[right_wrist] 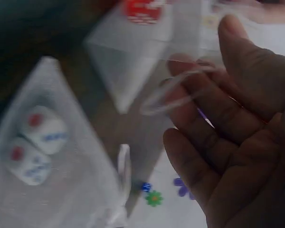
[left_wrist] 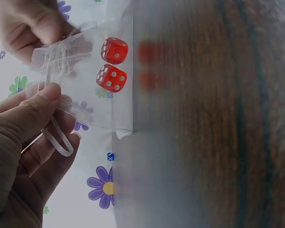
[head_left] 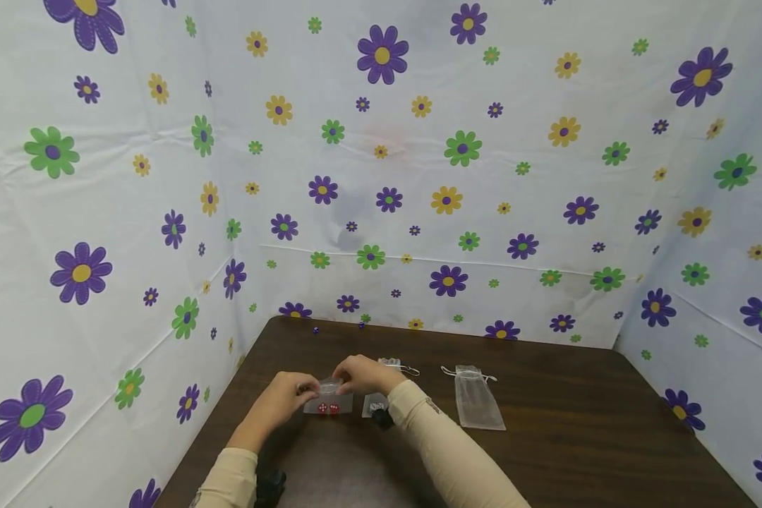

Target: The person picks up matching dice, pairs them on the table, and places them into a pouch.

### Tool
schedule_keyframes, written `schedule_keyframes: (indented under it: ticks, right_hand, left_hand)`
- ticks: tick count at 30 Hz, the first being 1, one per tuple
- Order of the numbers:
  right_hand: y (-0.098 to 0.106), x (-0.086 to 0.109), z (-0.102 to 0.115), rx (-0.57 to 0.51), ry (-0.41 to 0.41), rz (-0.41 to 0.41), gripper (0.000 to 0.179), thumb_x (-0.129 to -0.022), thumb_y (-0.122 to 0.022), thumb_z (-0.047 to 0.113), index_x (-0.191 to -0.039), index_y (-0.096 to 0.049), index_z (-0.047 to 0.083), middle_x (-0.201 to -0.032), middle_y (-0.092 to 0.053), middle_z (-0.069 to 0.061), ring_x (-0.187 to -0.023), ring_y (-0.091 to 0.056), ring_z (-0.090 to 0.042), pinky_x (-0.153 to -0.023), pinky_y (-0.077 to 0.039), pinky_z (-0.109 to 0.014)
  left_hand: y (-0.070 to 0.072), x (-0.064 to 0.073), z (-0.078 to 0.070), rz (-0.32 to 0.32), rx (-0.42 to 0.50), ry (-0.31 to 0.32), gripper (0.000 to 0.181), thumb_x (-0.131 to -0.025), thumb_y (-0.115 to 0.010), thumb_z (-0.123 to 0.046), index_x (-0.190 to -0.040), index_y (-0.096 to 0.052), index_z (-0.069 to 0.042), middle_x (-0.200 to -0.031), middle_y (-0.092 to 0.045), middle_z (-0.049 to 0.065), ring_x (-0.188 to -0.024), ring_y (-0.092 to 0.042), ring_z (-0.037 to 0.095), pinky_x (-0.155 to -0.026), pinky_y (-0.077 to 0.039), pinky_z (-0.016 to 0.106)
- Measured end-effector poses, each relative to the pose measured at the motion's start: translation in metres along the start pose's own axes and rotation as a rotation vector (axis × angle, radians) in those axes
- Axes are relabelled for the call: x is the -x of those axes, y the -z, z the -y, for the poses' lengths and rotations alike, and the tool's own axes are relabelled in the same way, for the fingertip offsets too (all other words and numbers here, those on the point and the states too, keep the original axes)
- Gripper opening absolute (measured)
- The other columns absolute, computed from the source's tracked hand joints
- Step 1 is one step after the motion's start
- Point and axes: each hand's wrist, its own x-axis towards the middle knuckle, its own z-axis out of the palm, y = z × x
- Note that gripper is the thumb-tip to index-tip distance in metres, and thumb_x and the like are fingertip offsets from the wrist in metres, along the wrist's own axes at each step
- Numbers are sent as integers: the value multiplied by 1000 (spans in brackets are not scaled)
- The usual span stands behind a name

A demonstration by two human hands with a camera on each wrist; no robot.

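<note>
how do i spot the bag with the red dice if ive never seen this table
On the dark brown table, toward its left side, find the left hand and right hand. Between them is a sheer white drawstring bag. Two red dice show through it, whereas the middle bag holds white dice and the rightmost bag looks empty.

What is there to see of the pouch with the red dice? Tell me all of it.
The pouch is sheer, whitish and looks like fine mesh, with a gathered neck and white drawstring loops at both sides. Two see-through red dice with white pips lie inside at its bottom. It is held upright, its lower edge at or just above the dark table. The left hand and right hand pinch opposite sides of its top.
</note>
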Motion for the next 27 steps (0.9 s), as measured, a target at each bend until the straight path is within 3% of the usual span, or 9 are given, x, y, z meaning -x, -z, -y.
schedule_keyframes:
  ticks: [2, 5, 13, 17, 22, 27]
  right_hand:
    - [-4, 1, -2, 7, 1, -17, 12, -93, -75, 18, -98, -77, 7, -81, -68, 6, -68, -53, -2, -64, -48, -18]
    - [-3, 4, -2, -4, 12, -49, 11, -95, -73, 17, -88, -77, 9, -74, -65, 9, -62, -51, -1, -60, -46, -17]
    - [20, 12, 10, -27, 62, -81, 8, -96, -72, 15, -92, -78, 11, -80, -70, 8, -67, -60, 0, -65, -50, -17]
    - [31, 15, 16, -24, 79, -92, 9, -96, -72, 15, -95, -78, 9, -84, -72, 5, -72, -65, -6, -66, -51, -17]
    - [37, 18, 19, -17, 83, -125, 11, -97, -71, 16, -99, -79, 9, -92, -75, 2, -77, -66, -6, -69, -51, -17]
    - [37, 21, 17, -24, 67, -162, 12, -97, -70, 16, -99, -80, 9, -95, -76, 1, -77, -64, -1, -70, -52, -17]
  left_hand:
    - [2, -1, 0, -4, 3, 4, 14, -83, -81, -2, -86, -75, -14, -82, -72, -7, -70, -58, 0, -64, -54, 24]
    - [8, -4, -2, -24, 3, 2, 15, -84, -80, -2, -86, -76, -15, -83, -72, -7, -69, -58, 1, -63, -53, 24]
    - [27, -10, -13, -111, 1, -63, 19, -81, -81, 3, -86, -75, -15, -84, -73, -5, -71, -63, 3, -63, -55, 25]
    - [35, -11, -16, -147, 5, -104, 19, -80, -82, 5, -85, -75, -13, -83, -74, -3, -70, -62, 3, -61, -55, 24]
    - [44, -13, -19, -166, 16, -83, 19, -80, -81, 5, -87, -76, -12, -83, -75, -1, -71, -64, 4, -62, -56, 25]
    - [49, -12, -19, -160, 18, -29, 22, -83, -80, 2, -102, -78, -9, -86, -75, -1, -67, -59, 3, -60, -52, 24]
